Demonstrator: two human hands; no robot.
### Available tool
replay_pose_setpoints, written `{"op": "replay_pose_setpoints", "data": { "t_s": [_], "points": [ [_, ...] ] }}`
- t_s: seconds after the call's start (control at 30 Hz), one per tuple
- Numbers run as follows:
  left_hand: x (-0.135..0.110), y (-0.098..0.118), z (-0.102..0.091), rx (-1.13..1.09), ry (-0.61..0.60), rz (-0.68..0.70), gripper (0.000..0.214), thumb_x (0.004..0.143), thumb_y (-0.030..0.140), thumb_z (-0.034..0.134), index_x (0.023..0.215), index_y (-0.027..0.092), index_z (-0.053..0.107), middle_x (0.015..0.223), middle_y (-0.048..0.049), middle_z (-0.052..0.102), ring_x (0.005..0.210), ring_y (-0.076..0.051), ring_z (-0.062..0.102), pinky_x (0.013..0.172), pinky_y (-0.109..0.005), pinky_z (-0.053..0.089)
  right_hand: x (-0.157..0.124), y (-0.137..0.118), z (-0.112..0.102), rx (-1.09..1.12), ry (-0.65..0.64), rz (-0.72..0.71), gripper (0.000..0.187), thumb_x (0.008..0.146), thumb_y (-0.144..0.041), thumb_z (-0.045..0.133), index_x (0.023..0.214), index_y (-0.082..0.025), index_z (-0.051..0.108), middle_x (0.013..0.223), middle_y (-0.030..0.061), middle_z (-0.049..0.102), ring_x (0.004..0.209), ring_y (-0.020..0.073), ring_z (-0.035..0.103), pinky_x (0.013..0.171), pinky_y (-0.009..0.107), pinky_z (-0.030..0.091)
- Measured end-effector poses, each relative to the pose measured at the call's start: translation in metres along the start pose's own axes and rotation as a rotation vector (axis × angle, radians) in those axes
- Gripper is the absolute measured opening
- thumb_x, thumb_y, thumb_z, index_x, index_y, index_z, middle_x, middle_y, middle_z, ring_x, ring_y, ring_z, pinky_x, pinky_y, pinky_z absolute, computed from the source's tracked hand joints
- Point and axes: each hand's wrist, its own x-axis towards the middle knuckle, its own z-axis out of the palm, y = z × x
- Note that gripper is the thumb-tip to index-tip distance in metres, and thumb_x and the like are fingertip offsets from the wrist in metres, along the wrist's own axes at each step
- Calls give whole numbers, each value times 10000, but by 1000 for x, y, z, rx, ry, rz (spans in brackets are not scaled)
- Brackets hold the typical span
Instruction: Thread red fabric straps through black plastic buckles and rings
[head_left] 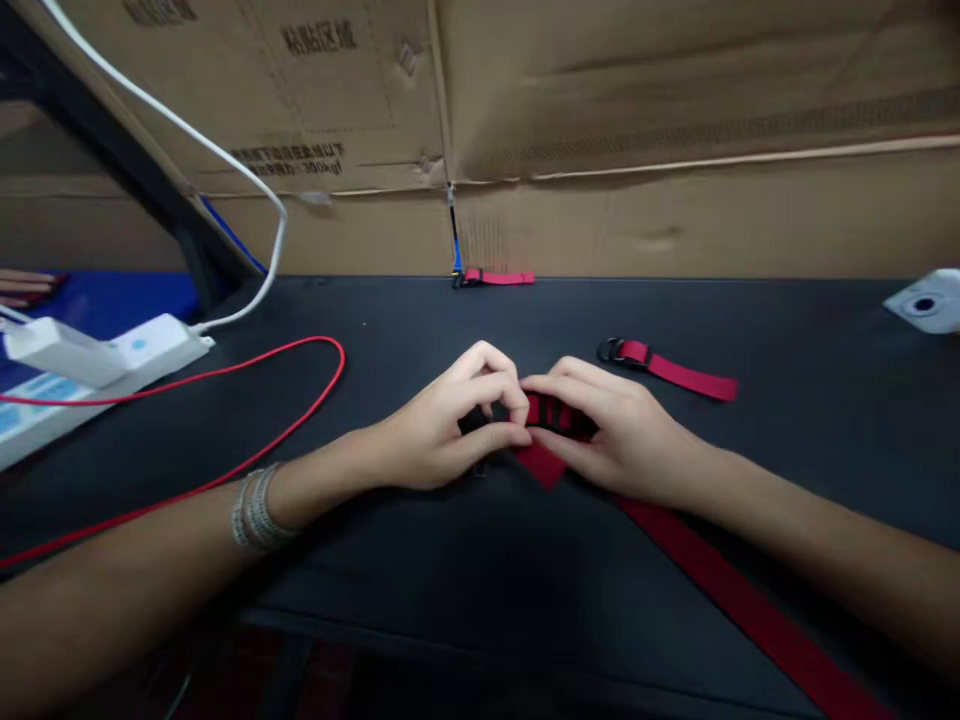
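Observation:
Both hands meet over the dark table, gripping a red webbing strap [541, 464] with a black buckle [553, 411] on it. My left hand [457, 418] pinches the strap's end between thumb and fingertips. From the other side, my right hand [611, 425] is closed on the strap by the buckle, its fingers partly covering it. A long red tail of webbing [739, 600] runs from under my right hand toward the lower right. Behind that hand lies a short red strap [686, 376] with black buckle parts.
Another short red strap [506, 278] lies by the cardboard wall [675, 215]. At left are a white power strip [154, 345], a red cable [330, 385] and a white cable [281, 225]. A white device [934, 300] stands at the far right. The table [420, 570] is black.

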Motion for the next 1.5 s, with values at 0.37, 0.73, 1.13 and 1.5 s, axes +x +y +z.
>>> {"op": "replay_pose_setpoints", "data": {
  "t_s": [0.37, 0.73, 1.13, 1.5],
  "points": [
    [0, -9, 2, 3, 204, -18, 259, 1038, 290, 451, 808, 177, 486, 902, -42, 545, 830, -132, 519, 775, -261, 440, 0, 1, 1, -49, 58, 80, 336, 845, -194, 694, 1163, -151, 596, 1061, 74, 702, 925, 152, 677, 794, 278, 550],
    [1, -5, 6, 12, 220, -13, 267, 927, 226, 646, 699, 158, 523, 881, -37, 554, 801, -111, 545, 703, -227, 449, 0, -17, 1, -125, 185, 12, 296, 858, -118, 608, 1148, -172, 634, 1087, 68, 732, 964, 135, 720, 820, 243, 603],
    [-1, -2, 6, 62, 210, 6, 302, 868, 233, 745, 677, 154, 524, 918, -38, 601, 792, -100, 576, 711, -218, 475, -1, -23, 1, -132, 205, -77, 311, 904, -126, 603, 1199, -186, 681, 1100, 99, 695, 968, 122, 705, 815, 214, 617],
    [-2, 8, 8, 31, 216, -13, 313, 827, 111, 673, 594, 151, 468, 894, -34, 600, 714, -75, 556, 658, -207, 453, -3, -28, 2, -158, 149, -79, 302, 889, -151, 604, 1191, -155, 623, 1117, 99, 703, 994, 134, 710, 820, 215, 626]
  ]
}}
